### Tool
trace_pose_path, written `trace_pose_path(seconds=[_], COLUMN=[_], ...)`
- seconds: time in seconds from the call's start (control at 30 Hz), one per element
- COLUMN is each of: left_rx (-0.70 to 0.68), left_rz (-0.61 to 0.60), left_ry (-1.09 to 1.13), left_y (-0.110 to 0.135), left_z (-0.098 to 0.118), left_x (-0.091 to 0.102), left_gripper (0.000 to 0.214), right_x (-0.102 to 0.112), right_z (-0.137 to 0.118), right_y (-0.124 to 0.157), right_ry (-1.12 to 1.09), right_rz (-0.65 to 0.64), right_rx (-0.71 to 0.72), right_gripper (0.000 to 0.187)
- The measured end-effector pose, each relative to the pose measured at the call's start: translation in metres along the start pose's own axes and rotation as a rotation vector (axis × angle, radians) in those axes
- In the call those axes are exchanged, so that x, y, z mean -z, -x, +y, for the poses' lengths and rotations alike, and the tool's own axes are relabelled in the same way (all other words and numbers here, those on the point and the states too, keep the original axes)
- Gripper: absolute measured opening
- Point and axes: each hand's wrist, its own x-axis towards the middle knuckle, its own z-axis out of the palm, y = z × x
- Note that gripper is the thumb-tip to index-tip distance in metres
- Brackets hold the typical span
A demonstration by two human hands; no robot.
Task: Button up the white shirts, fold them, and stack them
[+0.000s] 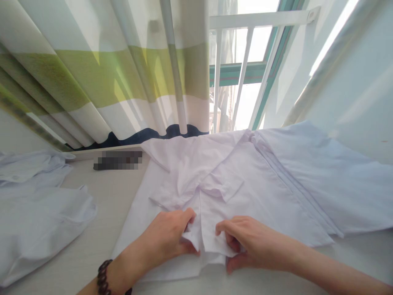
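Observation:
A white collared garment (251, 184), which looks like a coat or shirt, lies spread out with wrinkles and folded-over layers in front of me. My left hand (172, 231) is closed on a corner of its near flap, with the cloth between thumb and fingers. To the right of a slit in the cloth, my right hand (242, 241) has its fingers curled over the opposite flap, the thumb under the near edge. A dark beaded bracelet (103, 276) circles my left wrist. The fingertips of both hands are partly hidden by cloth.
Another white garment (37, 217) lies crumpled at the left on the pale surface (107, 192). A dark, pixelated long object (118, 160) rests near the back edge. Behind hang a white-and-green curtain (123, 78) and a white window railing (260, 19). A pale wall (365, 102) stands at right.

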Motion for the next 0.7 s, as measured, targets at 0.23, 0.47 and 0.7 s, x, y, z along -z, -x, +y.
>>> trace_pose_path(seconds=[0.23, 0.47, 0.7], left_rx=[-0.128, -0.482, -0.599], left_rz=[-0.031, 0.113, 0.299], left_ry=[-0.041, -0.088, -0.067], left_y=[0.002, 0.010, 0.018], left_z=[-0.008, -0.003, 0.001], left_x=[0.005, 0.007, 0.008], left_gripper=[0.016, 0.009, 0.016], right_x=[0.034, 0.013, 0.019], right_z=[0.006, -0.003, -0.005], right_y=[0.014, 0.010, 0.018], right_ry=[-0.058, 0.006, -0.166], right_rz=[-0.107, 0.126, 0.307], right_rx=[-0.059, 0.016, 0.136], right_gripper=[0.037, 0.015, 0.015])
